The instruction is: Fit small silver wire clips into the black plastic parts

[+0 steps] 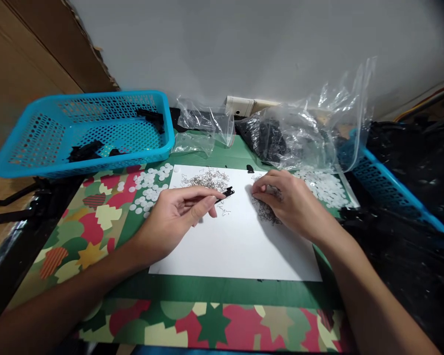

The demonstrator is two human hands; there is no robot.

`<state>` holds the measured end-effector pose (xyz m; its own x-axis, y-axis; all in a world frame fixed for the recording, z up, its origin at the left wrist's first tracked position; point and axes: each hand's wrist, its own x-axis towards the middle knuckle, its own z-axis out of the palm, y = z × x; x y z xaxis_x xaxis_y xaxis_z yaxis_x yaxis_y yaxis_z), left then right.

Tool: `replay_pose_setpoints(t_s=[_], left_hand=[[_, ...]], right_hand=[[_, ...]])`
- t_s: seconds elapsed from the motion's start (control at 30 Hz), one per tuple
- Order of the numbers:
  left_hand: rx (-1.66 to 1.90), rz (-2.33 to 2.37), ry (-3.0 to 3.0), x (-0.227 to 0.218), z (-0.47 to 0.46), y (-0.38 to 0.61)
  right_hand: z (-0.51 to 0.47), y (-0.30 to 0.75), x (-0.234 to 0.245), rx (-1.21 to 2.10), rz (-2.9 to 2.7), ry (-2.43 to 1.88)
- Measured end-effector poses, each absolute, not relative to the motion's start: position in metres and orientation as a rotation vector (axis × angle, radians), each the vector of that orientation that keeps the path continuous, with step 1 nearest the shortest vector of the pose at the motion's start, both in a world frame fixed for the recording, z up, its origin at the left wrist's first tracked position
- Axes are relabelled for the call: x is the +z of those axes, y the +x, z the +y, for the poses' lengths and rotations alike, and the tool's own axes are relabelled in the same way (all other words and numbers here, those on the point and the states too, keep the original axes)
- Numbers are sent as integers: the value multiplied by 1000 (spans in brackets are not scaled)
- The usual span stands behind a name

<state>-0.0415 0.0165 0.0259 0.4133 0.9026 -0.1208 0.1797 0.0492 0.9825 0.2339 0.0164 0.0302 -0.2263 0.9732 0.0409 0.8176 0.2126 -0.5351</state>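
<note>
Turquoise plastic mesh forms the basket at the far left of the tabletop, with a few black plastic parts lying in it. Just right of it, on the patterned mat, sits a scatter of small white discs. The left hand rests on the edge of the white paper sheet, its thumb and forefinger closed in a pinch grip on a small black clip piece, whose free end pokes out toward the middle of the sheet. That piece looks light, rigid and a little slick, best held along its flat sides near the tail, as it is now. Behind it lies a tangle of fine wire springs. The right hand lies fingers-down on a second heap of springs, fingertips drawn together over it; whether they have one spring pinched cannot be told. These springs seem nearly weightless, springy and prone to snagging on one another, so one would likely need teasing out by its end. Farther right stand crumpled clear bags and another blue basket.
</note>
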Motion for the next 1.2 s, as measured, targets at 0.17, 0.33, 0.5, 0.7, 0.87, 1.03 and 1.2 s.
replay_pose_setpoints(t_s=[0.17,0.33,0.5,0.7,0.87,1.03,1.2], left_hand=[[739,1029,1426,26,17,-42],[735,1032,1433,26,18,-41],[735,1024,1426,25,19,-41],[714,950,1356,26,18,-43],[616,739,957,27,18,-42],[559,673,781,29,16,-39],[522,712,997,25,11,-38]], right_hand=[[14,234,26,527,-2287,-1657],[10,235,29,548,-2244,-1643],[6,235,41,759,-1970,-1559],[2,219,45,1104,-1675,-1271],[-2,204,46,1093,-1580,-1208],[-7,194,46,1119,-1534,-1148],[-15,180,44,993,-1558,-1109]])
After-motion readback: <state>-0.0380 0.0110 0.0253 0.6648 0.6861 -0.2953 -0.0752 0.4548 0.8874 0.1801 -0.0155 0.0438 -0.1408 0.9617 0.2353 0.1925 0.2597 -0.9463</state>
